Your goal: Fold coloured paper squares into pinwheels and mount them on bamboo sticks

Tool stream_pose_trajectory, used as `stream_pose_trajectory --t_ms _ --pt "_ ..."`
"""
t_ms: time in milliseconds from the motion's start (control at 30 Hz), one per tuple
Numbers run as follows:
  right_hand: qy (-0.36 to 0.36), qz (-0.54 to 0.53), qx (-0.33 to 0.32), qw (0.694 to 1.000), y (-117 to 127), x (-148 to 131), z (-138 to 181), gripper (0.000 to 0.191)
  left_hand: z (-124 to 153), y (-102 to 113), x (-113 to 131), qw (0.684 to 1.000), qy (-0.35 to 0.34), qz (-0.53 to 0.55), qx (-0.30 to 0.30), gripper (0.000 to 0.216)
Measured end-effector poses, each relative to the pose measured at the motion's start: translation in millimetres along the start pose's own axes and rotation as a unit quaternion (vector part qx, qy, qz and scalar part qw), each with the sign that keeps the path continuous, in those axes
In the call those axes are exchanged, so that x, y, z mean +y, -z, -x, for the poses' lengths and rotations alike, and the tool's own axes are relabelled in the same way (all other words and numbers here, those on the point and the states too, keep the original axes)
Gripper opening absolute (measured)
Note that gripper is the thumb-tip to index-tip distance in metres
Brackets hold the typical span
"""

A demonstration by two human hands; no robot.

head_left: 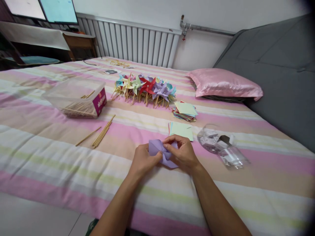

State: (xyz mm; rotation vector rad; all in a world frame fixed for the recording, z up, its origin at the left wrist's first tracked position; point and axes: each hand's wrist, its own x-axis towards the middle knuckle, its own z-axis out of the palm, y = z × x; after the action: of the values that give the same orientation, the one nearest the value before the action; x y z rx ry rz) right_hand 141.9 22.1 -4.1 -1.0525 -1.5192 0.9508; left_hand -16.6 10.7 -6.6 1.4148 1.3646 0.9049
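Purple folded paper [154,146] is pinched in the grip of the left hand [144,160] and right hand [183,152].

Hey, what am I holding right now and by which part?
A bent sheet of purple paper. The left grip holds its left side, thumb near the middle; the right grip has it just right of the middle.

The purple sheet [155,146] looks like smooth, matt paper. Left of it lie bare wooden sticks [101,134] and a glossy clear plastic tub [55,95]; right of it, shiny transparent plastic containers [232,156]. Beyond it stand matt paper pinwheels [148,86] and, farther right, a satin-sheened pink cloth pillow [226,82]. Beneath it spreads wrinkled, matt cloth bedding [61,164].
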Motion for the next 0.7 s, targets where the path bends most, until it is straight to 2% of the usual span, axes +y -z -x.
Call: stream_pose_trajectory --t_ms 167,467,700 --pt "0.015 0.016 -0.027 0.999 0.5 -1.5 0.6 0.007 -1.2 0.0 -3.6 1.0 -0.001 0.0 0.005 0.015" --pt "-0.023 0.01 -0.015 1.0 0.6 2.4 1.6 0.006 0.1 1.1 0.2 1.0 -0.008 -0.018 0.0 0.018" --pt "-0.018 0.029 -0.01 0.999 0.8 -0.7 1.8 0.006 -0.1 1.4 1.7 1.0 -0.003 -0.021 0.011 0.017"
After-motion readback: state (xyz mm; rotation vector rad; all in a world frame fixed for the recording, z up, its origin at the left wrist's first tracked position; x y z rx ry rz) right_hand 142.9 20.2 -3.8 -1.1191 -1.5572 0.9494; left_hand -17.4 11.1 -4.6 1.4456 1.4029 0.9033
